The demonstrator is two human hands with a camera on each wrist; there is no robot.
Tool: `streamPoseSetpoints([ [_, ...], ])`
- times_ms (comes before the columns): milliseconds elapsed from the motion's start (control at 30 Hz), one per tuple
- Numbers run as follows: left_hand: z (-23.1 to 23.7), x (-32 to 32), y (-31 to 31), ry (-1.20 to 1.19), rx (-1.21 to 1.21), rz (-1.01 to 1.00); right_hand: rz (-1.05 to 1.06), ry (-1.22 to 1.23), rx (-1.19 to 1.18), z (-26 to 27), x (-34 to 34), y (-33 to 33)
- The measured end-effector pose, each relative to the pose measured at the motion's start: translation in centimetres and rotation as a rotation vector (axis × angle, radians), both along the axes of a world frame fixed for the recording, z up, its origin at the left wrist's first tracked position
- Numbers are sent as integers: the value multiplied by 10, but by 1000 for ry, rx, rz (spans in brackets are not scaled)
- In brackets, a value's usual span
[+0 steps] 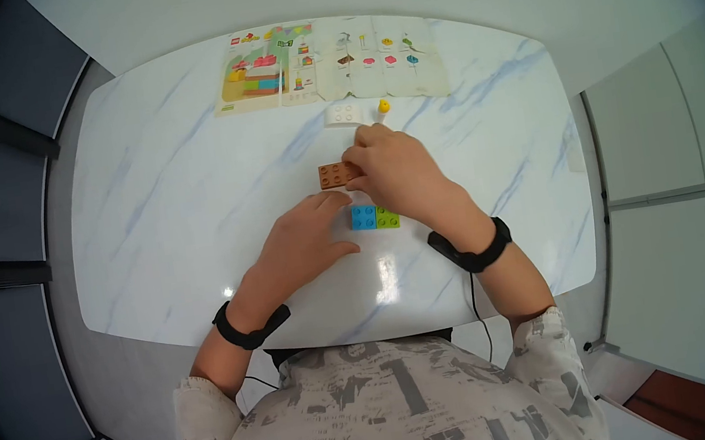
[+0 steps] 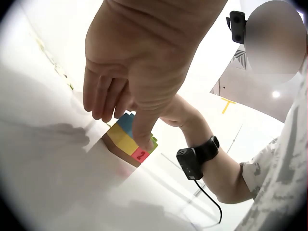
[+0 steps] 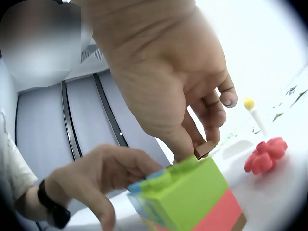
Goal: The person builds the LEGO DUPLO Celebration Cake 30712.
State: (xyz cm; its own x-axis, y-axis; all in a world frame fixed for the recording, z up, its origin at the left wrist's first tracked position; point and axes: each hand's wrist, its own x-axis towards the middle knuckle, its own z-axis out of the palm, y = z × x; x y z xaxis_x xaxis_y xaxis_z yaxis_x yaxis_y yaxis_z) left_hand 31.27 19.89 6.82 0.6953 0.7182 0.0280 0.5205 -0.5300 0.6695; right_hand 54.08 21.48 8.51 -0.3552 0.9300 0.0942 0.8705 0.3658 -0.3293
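Note:
My right hand (image 1: 396, 165) pinches a brown brick (image 1: 332, 175) with two rows of studs by its right end, just beyond a stack of bricks. On top of that stack sit a blue brick (image 1: 363, 218) and a green brick (image 1: 387, 217). Lower down, the left wrist view shows a yellow brick (image 2: 123, 140), a red brick marked 2 (image 2: 140, 155) and a brown base (image 2: 118, 152). My left hand (image 1: 302, 237) is left of the stack, fingers extended and holding nothing; its thumb overlaps the stack in the left wrist view.
Beyond the right hand lie a white arched brick (image 1: 343, 114) and a white candle piece with a yellow tip (image 1: 384, 108). A red flower-shaped piece (image 3: 265, 155) shows in the right wrist view. A printed instruction sheet (image 1: 327, 63) is spread at the far side of the marble-patterned table (image 1: 163, 200).

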Motion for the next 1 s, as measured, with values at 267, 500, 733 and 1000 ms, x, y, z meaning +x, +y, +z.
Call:
streamPoseSetpoints([
  [267,-3,2,-2,-66,44,-2,-16,30,72,-5,-2,-1],
  [500,-27,20,6,-40,91,-47,6,49,-145,-8,8,-67],
  [733,-29,23,7,-70,95,-4,24,125,-77,-8,7,-65],
  [1000,-28,22,4,-42,56,14,-290,143,-89,30,92,-18],
])
